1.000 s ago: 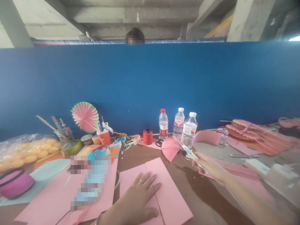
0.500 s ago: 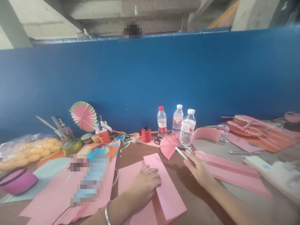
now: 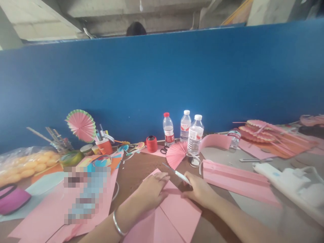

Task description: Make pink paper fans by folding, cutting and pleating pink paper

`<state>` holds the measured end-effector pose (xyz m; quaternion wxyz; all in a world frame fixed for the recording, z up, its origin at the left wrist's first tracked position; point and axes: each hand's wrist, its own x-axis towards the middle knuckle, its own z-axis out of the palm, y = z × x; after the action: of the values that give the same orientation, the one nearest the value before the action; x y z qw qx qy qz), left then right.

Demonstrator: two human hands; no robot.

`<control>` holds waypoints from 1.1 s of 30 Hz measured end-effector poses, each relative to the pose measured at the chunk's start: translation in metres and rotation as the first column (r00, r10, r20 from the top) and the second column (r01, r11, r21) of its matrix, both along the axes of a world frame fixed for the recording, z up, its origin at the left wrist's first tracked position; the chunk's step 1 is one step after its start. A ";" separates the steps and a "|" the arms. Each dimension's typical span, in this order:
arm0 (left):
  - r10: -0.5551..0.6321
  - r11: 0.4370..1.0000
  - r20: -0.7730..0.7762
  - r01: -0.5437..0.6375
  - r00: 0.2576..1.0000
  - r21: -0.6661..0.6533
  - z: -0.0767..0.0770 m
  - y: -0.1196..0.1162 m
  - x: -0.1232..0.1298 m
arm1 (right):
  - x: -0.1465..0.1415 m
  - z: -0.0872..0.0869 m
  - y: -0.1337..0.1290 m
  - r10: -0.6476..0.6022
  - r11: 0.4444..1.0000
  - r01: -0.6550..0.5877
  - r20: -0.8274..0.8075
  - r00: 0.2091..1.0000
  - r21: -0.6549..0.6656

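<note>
My left hand (image 3: pixel 155 190), a silver bangle on its wrist, lies spread on the folded pink paper (image 3: pixel 181 211). Its fingers press near the top of the sheet. In my right hand (image 3: pixel 201 190) is a slim white utility knife (image 3: pixel 182 177), its thin blade pointing up and left over the far edge of the paper. The right fingers curl round the handle, close beside the sheet's right edge. Just beyond the blade sits a pleated pink paper fan (image 3: pixel 176 154); scissors (image 3: pixel 165 150) lie partly behind it.
Water bottles (image 3: pixel 195 135) and a red thread spool (image 3: pixel 151 144) stand along the blue partition (image 3: pixel 162 77). Pink sheets (image 3: pixel 48 214) lie on the left. To the right are a pleated pink strip (image 3: pixel 238 182), another cutter (image 3: pixel 255 160) and a white power strip (image 3: pixel 283 189).
My right hand has brought the knife from beside the fan nearer to me and left, to the paper's edge. The folded paper has turned under my left hand. The view has shifted slightly right.
</note>
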<state>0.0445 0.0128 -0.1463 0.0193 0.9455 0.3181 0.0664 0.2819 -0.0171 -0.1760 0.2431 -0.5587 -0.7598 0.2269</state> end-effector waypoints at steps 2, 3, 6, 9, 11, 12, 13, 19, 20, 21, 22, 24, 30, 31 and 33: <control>-0.029 1.000 0.001 0.029 1.000 -0.004 -0.007 0.005 -0.005 | 0.001 0.002 0.000 0.036 0.999 -0.036 0.030 0.999 0.011; -0.051 0.999 -0.001 0.051 0.999 -0.011 -0.010 0.007 -0.007 | 0.002 0.003 -0.001 0.064 0.998 -0.065 0.051 0.997 0.019; -0.112 0.993 -0.013 0.111 0.994 -0.031 -0.015 0.009 -0.012 | 0.002 0.007 -0.001 0.161 0.985 -0.168 0.132 0.978 0.041; -0.139 0.989 -0.027 0.137 0.990 -0.049 -0.017 0.012 -0.014 | 0.002 0.009 -0.001 0.233 0.967 -0.250 0.213 0.949 0.055; -0.127 0.991 -0.032 0.125 0.991 -0.053 -0.018 0.013 -0.015 | 0.003 0.010 -0.001 0.249 0.958 -0.276 0.256 0.934 0.075; -0.115 0.992 -0.034 0.113 0.993 -0.052 -0.019 0.013 -0.016 | 0.003 0.010 -0.002 0.251 0.955 -0.284 0.273 0.929 0.086; -0.102 0.994 -0.036 0.100 0.994 -0.051 -0.019 0.013 -0.016 | 0.004 0.011 -0.003 0.251 0.953 -0.288 0.287 0.925 0.096; -0.074 0.996 -0.048 0.071 0.996 -0.045 -0.019 0.010 -0.018 | 0.022 0.012 -0.031 0.246 0.946 -0.300 0.336 0.909 0.120; -0.073 0.997 -0.049 0.071 0.996 -0.043 -0.018 0.010 -0.018 | 0.027 0.011 -0.039 0.243 0.946 -0.298 0.332 0.911 0.127; -0.071 0.997 -0.050 0.069 0.996 -0.041 -0.018 0.009 -0.017 | 0.032 0.011 -0.047 0.242 0.947 -0.294 0.317 0.917 0.130; -0.069 0.997 -0.052 0.067 0.996 -0.038 -0.017 0.009 -0.017 | 0.036 0.010 -0.055 0.244 0.947 -0.292 0.295 0.924 0.131; -0.060 0.998 -0.052 0.059 0.997 -0.028 -0.014 0.007 -0.015 | 0.044 0.009 -0.068 0.252 0.950 -0.290 0.258 0.933 0.119; -0.190 0.980 -0.135 0.197 0.972 0.038 0.001 -0.011 0.008 | 0.045 0.010 -0.078 0.200 0.971 -0.224 0.226 0.953 0.088; -0.247 0.967 -0.132 0.253 0.960 0.033 0.003 -0.014 0.014 | 0.044 0.010 -0.077 0.198 0.971 -0.222 0.226 0.954 0.087; -0.330 0.942 -0.109 0.335 0.938 0.031 0.005 -0.017 0.024 | 0.043 0.010 -0.076 0.200 0.970 -0.225 0.225 0.954 0.091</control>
<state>0.0681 -0.0047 -0.1408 -0.0093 0.9880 0.1527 0.0213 0.3246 -0.0932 -0.1663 0.1659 -0.4797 -0.8492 0.1458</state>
